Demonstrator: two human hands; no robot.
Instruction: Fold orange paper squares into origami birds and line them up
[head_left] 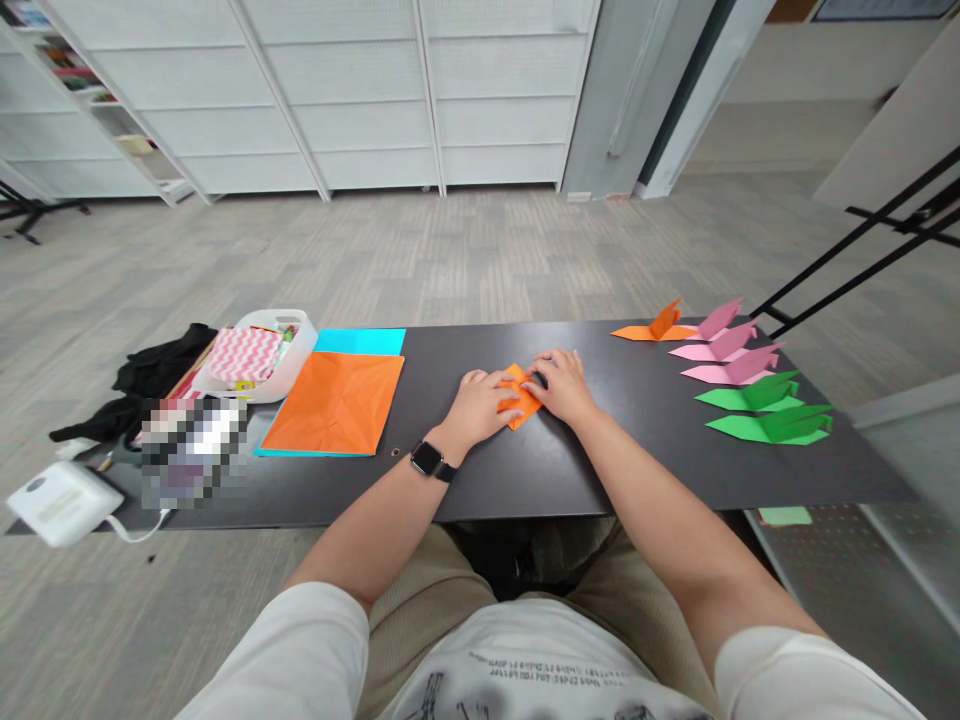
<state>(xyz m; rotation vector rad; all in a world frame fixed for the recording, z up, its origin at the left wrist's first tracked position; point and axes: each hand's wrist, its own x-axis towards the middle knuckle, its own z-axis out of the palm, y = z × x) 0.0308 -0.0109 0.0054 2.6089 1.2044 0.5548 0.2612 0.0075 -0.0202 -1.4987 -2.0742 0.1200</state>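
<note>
Centrally, a person bends over a dark bench (450, 485), both hands on a small folded orange paper (529, 406) at the middle of the frame. The left hand (480, 403) lays its fingers, slightly parted, across the near-left side of the paper; the right hand (564, 382) meets the other side, fingers bent and loosely spread. Whether either one pinches an edge cannot be told. The paper looks feather-light and thin, likely stiffer where layered, apt to crease or tear if forced; its outer edges and folded corners seem the best hold, with flat fingertips steadying the middle. At center left lies a larger orange sheet (334, 405) over blue paper (361, 341). At right, an orange bird (641, 333), pink birds (720, 347) and green birds (765, 425) stand in a row.
</note>
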